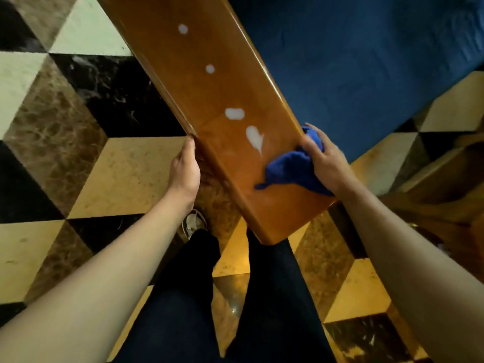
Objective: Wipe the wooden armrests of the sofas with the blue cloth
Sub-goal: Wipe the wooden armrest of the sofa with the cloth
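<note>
A glossy wooden armrest runs from the top centre down toward me, showing several white light reflections. My right hand is closed on a bunched blue cloth that lies on the near right part of the armrest's top, at its right edge. My left hand rests against the armrest's left edge, fingers together and pointing up, holding nothing. The near end of the armrest sits just above my legs.
The blue sofa seat cushion lies to the right of the armrest. The floor has a black, brown and cream cube-pattern of marble tiles. My dark trousers and one shoe are below. A wooden furniture piece stands at right.
</note>
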A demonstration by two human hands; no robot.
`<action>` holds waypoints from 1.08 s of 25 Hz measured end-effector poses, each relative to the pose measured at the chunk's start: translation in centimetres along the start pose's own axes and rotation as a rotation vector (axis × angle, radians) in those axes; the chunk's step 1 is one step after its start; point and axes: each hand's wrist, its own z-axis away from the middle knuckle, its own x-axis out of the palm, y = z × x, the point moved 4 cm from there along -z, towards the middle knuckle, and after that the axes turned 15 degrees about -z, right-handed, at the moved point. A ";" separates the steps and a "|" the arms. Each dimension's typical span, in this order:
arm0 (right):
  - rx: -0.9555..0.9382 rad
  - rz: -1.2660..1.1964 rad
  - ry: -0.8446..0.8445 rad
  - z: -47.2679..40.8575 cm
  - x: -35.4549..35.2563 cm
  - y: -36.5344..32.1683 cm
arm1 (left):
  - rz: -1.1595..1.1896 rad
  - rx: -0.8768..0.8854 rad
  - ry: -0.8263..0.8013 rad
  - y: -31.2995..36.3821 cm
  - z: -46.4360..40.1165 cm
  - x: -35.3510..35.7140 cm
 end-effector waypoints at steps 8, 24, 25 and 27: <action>-0.309 0.738 0.160 12.2 8.0 3.2 | 0.021 -0.149 -0.124 0.4 2.0 0.4; -0.598 0.766 0.095 -2.4 22.0 -13.1 | 0.271 -0.147 -0.003 6.1 -1.5 -4.0; -0.636 0.766 0.080 -2.4 21.7 -13.1 | 0.283 -0.150 0.007 6.3 -1.7 -4.4; -0.703 0.760 0.053 -0.3 20.0 -11.4 | 0.306 -0.179 0.005 6.3 -1.4 -4.7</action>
